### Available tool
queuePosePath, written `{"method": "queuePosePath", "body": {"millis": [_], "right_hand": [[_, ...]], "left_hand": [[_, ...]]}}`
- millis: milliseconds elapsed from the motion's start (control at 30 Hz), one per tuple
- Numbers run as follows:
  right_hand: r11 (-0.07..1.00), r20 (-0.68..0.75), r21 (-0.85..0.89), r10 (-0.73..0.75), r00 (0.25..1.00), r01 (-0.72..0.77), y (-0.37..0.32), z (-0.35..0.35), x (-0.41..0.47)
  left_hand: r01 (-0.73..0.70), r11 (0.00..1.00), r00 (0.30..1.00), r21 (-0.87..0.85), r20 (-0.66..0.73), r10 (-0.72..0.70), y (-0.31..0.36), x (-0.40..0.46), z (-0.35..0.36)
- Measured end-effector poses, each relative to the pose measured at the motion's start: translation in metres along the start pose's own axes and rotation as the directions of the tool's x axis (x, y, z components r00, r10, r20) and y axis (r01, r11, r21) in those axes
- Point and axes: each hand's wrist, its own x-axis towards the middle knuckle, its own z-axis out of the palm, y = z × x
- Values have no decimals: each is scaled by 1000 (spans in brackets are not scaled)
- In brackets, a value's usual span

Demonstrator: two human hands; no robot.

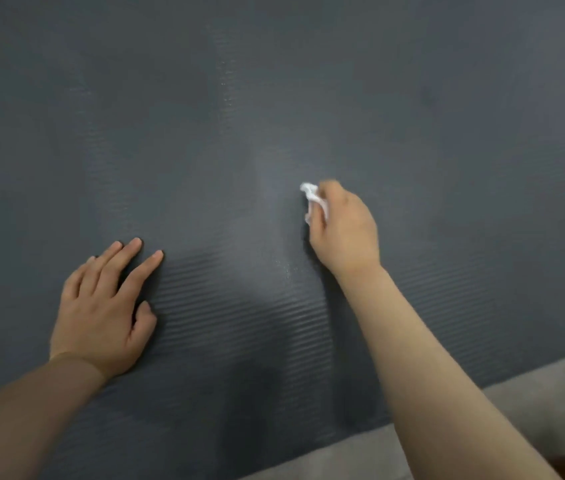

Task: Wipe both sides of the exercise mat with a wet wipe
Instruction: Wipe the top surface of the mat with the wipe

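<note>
A dark grey ribbed exercise mat point(239, 116) fills almost the whole view, lying flat. My right hand point(343, 230) grips a crumpled white wet wipe point(312, 197) and holds it down against the mat near the middle. A faint damp streak shows on the mat just left of the wipe. My left hand point(104, 306) rests flat on the mat at the lower left, fingers straight and spread, holding nothing.
A strip of light grey floor point(533, 403) shows past the mat's near edge at the bottom right. The mat runs out of frame on the left, top and right.
</note>
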Motion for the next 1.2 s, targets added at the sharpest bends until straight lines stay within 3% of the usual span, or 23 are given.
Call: {"method": "queuePosePath", "body": {"millis": [100, 167, 233, 267, 367, 467, 567, 600, 667, 733, 833, 900, 933, 1000, 1067, 1167, 1200], "right_hand": [[935, -28, -16, 355, 935, -355, 50, -32, -126], [793, -20, -1, 609, 793, -609, 60, -50, -193], [688, -49, 19, 725, 687, -725, 54, -49, -214], [695, -82, 27, 718, 691, -719, 47, -42, -203], [848, -160, 124, 530, 833, -516, 12, -9, -113], [973, -49, 91, 216, 975, -211, -31, 21, 7], [994, 94, -7, -112, 989, 113, -34, 23, 60], [995, 72, -3, -104, 992, 104, -17, 17, 57], [994, -42, 54, 99, 994, -96, 26, 1, 15], [922, -162, 89, 386, 908, -376, 69, -17, -64], [659, -243, 121, 745, 622, -742, 95, -45, -187], [510, -251, 144, 848, 467, -848, 94, -49, -215], [499, -250, 150, 854, 456, -853, 90, -47, -203], [565, -263, 193, 817, 513, -802, 78, -39, -146], [682, -213, 249, 731, 648, -688, 58, -23, -61], [903, -43, 194, 398, 916, -383, 6, 3, 53], [953, 22, 151, 261, 965, -262, -6, 7, 71]], "left_hand": [[2, 1000, 1000, -10, 3, -2, 1, 0, -1], [11, 1000, 1000, -19, -2, -11, 2, 1, -2], [17, 1000, 1000, -20, -5, -17, 3, 1, -3], [17, 1000, 1000, -21, -1, -17, 3, 0, -2], [10, 1000, 1000, -14, 1, -10, 1, 1, -1], [-2, 1000, 1000, -6, -13, 2, 0, 1, 0], [-4, 1000, 999, -6, -37, 4, -1, 2, 0], [-4, 1000, 999, -9, -37, 4, -1, 2, 1], [2, 1000, 1000, -26, -29, -3, -1, 0, 2], [6, 999, 999, -43, -42, -8, 3, 1, 0], [13, 999, 999, -49, -39, -14, 2, 1, 2], [12, 999, 998, -48, -54, -15, 2, 0, 1], [14, 999, 998, -42, -55, -16, 1, 0, 1], [16, 999, 999, -42, -44, -18, 0, 0, 2], [6, 999, 999, -33, -52, -7, 1, 1, 2], [6, 1000, 999, -13, -49, -7, 1, 0, 2], [5, 1000, 999, -14, -46, -6, 0, -1, 1]]}}
